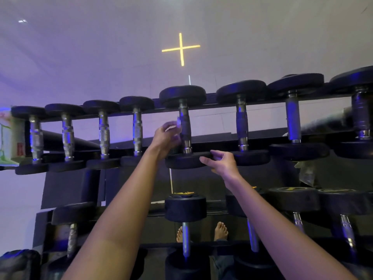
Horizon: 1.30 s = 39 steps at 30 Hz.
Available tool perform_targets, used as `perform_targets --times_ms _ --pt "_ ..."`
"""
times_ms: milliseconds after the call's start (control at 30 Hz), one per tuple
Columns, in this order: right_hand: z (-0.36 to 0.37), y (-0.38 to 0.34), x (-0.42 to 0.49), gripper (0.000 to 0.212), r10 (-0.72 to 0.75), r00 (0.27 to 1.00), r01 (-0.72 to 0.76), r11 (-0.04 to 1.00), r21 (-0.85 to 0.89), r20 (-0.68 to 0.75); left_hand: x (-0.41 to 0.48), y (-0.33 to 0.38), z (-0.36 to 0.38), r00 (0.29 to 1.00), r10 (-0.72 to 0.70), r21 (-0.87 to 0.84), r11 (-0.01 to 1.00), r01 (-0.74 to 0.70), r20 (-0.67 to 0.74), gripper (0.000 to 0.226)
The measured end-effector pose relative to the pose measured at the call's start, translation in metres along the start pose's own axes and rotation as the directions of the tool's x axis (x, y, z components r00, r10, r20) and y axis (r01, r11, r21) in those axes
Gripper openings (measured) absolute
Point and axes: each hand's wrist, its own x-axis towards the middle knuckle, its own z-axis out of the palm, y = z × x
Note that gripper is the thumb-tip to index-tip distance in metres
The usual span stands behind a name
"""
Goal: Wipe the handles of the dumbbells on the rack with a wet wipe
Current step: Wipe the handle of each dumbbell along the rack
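Head view — left fingers (171,128) pinch wet wipe (178,120), right fingers (217,152) clasp dumbbell (185,134).

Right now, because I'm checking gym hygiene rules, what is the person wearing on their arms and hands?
Nothing that shows: the left hand and right hand are ungloved; the left forearm and right forearm are bare, with no sleeves, watch or wristband in view. Blur hides any rings on the left hand.
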Motion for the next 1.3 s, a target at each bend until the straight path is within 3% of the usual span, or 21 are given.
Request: perform_targets --times_ms 133,233,400,700,900,1067,1300 --pt "-0.001 -0.002 -0.002 0.067 -0.016 1.0 0.016 1.0 -0.006 0.006 -0.019 -0.011 -0.003 0.998 0.046 0.244 0.969 -0.033 -0.05 0.017" --pt "-0.001 -0.001 -0.008 0.066 -0.066 0.998 0.067 0.994 -0.091 0.009 -0.031 -0.008 0.003 0.986 0.133 0.335 0.938 -0.091 -0.105 0.02" --pt "-0.008 -0.004 -0.031 0.048 -0.207 0.978 0.2 0.948 -0.247 -0.002 -0.068 -0.002 0.015 0.974 0.189 0.212 0.964 -0.16 -0.126 0.012" --pt "-0.044 -0.018 -0.06 0.032 -0.325 0.941 0.334 0.856 -0.395 0.092 -0.112 -0.006 0.031 0.907 0.371 0.38 0.882 -0.278 -0.199 0.011" --pt "-0.072 -0.02 -0.095 0.029 -0.447 0.892 0.404 0.716 -0.57 0.07 -0.147 -0.006 0.051 0.913 0.405 0.406 0.845 -0.348 -0.06 0.013" --pt "-0.104 -0.012 -0.127 0.031 -0.51 0.859 0.38 0.593 -0.71 0.034 -0.156 -0.02 0.073 0.929 0.37 0.317 0.879 -0.356 0.017 0.012" --pt "-0.143 -0.001 -0.139 0.032 -0.516 0.856 0.336 0.595 -0.73 -0.027 -0.164 -0.03 0.119 0.943 0.327 0.255 0.908 -0.334 0.07 0.016"
